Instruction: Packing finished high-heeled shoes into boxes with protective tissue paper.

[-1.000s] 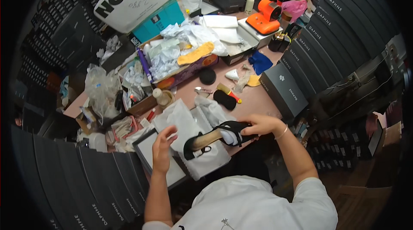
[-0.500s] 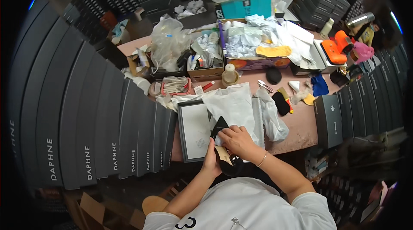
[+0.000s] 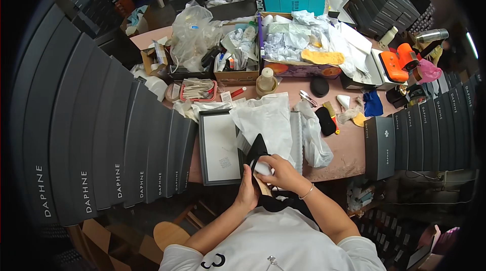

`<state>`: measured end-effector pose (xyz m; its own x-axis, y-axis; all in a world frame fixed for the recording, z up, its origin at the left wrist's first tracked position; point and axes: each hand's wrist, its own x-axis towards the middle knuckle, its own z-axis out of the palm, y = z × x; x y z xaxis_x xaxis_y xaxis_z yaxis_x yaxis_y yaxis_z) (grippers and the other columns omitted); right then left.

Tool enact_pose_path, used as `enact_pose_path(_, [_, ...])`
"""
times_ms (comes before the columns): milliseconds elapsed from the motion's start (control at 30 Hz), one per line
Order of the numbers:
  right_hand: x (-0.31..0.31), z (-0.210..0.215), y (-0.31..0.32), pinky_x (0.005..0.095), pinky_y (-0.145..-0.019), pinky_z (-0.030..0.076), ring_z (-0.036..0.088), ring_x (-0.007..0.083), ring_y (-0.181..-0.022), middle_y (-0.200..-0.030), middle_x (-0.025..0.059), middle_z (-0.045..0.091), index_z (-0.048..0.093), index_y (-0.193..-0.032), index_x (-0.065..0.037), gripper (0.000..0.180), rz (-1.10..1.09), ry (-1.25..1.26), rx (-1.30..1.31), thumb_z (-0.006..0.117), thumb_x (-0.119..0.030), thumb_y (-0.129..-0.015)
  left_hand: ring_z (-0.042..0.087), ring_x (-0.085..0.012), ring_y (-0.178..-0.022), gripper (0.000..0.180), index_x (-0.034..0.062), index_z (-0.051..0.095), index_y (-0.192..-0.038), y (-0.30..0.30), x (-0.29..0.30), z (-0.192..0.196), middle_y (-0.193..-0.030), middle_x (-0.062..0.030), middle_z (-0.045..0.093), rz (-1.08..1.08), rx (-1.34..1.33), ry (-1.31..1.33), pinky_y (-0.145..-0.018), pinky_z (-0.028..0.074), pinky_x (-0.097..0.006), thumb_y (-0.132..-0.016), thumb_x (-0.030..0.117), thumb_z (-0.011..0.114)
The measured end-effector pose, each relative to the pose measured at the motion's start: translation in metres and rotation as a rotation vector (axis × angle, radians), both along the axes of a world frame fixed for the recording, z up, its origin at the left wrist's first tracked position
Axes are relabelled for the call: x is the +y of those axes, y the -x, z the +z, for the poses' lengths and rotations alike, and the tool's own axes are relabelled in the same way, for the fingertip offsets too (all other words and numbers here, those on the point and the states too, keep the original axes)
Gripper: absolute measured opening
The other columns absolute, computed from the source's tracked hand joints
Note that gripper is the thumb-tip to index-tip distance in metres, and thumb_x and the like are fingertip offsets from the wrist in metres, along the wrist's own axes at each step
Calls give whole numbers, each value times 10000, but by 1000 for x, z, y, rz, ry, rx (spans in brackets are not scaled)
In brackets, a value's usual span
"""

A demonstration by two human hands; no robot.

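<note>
Black high-heeled shoe point(image 3: 257, 155) sits at the table's point(image 3: 349, 157) near edge, over an open shoebox point(image 3: 217, 147); left hand point(image 3: 248, 192) grips its underside, right hand point(image 3: 277, 172) presses a white wad point(image 3: 262, 168) on it.

Both hands are working close to the body at the desk's near edge — the left hand point(image 3: 248, 192) cradles a black pointed shoe point(image 3: 257, 155) from below while the right hand point(image 3: 281, 172) presses a small white wad point(image 3: 262, 167) against it. Just beyond lies white tissue paper point(image 3: 268, 119) spread over an open grey shoebox point(image 3: 218, 147). Stacked dark shoeboxes point(image 3: 101, 139) curve along the left.
</note>
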<state>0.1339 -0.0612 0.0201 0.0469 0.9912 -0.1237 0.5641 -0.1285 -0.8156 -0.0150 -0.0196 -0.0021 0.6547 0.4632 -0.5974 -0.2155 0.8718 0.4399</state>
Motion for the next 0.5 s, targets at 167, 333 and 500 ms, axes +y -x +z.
enact_pose_path(167, [-7, 4, -39, 379, -794, 505, 617, 319, -950, -1053, 179, 612, 600, -1171, -54, 458, -172, -197, 37, 654, -58, -716, 575, -179, -651, 661, 108, 554, -1056, 7, 24, -26, -738, -61, 573, 106, 152, 28, -584, 498, -308, -901, 691, 284])
enact_pose_path(333, [47, -124, -54, 410, -933, 402, 564, 315, -1027, -1064, 182, 594, 608, -1118, 3, 391, -368, -121, -456, 663, -98, -744, 615, -212, -661, 739, 86, 553, -1045, 10, 52, -19, -756, -104, 620, 47, 69, 53, -629, 512, -324, -891, 720, 206])
enact_pose_path(500, [49, -28, -35, 419, -857, 422, 586, 287, -944, -941, 121, 633, 640, -989, -38, 269, -106, -246, -480, 673, -122, -736, 627, -245, -776, 744, 85, 520, -1134, 9, 55, -4, -828, -124, 621, 134, 139, 5, -713, 516, -376, -888, 722, 224])
